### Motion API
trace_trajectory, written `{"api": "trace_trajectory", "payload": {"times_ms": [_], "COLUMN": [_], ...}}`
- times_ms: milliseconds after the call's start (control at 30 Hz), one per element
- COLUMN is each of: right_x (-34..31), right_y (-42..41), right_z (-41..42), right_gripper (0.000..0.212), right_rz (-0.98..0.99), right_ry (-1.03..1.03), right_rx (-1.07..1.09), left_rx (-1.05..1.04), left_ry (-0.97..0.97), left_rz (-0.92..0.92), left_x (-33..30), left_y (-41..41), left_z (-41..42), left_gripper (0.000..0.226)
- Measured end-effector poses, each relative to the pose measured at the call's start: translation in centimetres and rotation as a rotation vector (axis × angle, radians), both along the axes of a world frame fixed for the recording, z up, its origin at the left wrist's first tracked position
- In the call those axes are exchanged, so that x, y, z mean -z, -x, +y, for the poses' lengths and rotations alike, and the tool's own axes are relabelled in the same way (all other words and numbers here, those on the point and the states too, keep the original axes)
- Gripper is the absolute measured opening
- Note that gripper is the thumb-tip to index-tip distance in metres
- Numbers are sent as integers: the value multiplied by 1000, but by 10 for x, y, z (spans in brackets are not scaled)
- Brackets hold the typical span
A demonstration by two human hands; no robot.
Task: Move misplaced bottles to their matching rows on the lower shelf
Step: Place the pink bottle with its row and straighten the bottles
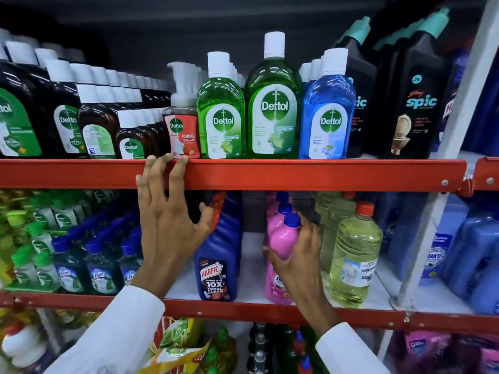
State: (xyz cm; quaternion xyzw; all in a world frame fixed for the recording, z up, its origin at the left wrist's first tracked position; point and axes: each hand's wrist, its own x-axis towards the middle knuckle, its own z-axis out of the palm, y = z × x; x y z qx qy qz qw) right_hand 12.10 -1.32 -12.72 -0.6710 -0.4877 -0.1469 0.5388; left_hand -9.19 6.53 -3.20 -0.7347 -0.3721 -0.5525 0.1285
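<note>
On the lower shelf (351, 310) a row of pink bottles with blue caps runs back from the front. My right hand (297, 255) wraps around the front pink bottle (280, 238). Left of it stands a blue Harpic bottle (218, 255) with a red cap. My left hand (170, 220) is spread in front of the upper shelf's red rail (297, 174), fingertips on its top edge, thumb close to the Harpic cap, holding nothing. Pale yellow bottles (353, 255) with orange caps stand right of the pink row.
The upper shelf carries brown, green and blue Dettol bottles (274, 103) and black Spic bottles (413, 103). Small blue and green Lizol bottles (73, 263) crowd the lower shelf's left side. Blue bottles (469, 255) stand beyond a grey upright (432, 184).
</note>
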Motion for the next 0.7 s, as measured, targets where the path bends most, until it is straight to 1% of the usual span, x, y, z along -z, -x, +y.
{"api": "trace_trajectory", "payload": {"times_ms": [100,200,233,300,333,400,433,467,533,600,700], "right_x": [1,12,18,35,44,61,67,72,76,75,72], "right_y": [-1,-4,-7,-16,-22,-32,-37,-41,-49,-54,-57], "right_z": [-5,-18,-24,-38,-46,-56,-58,-58,-54,-50,-44], "right_gripper": [101,111,113,111,106,83,70,61,56,54,46], "right_rz": [9,43,59,131,171,230,246,253,242,221,165], "right_ry": [38,78,86,96,99,134,179,247,384,454,510], "right_rx": [-18,-63,-70,-73,-72,-98,-123,-145,-175,-213,-280], "left_rx": [58,240,315,428,457,475,476,476,469,460,464], "left_ry": [5,16,72,248,343,502,575,644,771,855,892], "left_rz": [-77,-147,-151,-130,-108,-53,-25,1,40,66,99], "left_x": [13,53,70,104,119,145,155,161,166,165,163], "left_y": [-8,-26,-34,-49,-55,-68,-74,-79,-87,-93,-96], "left_z": [-12,-37,-47,-64,-70,-72,-70,-66,-57,-46,-35], "left_gripper": [75,66,62,56,54,55,57,60,64,64,52]}}
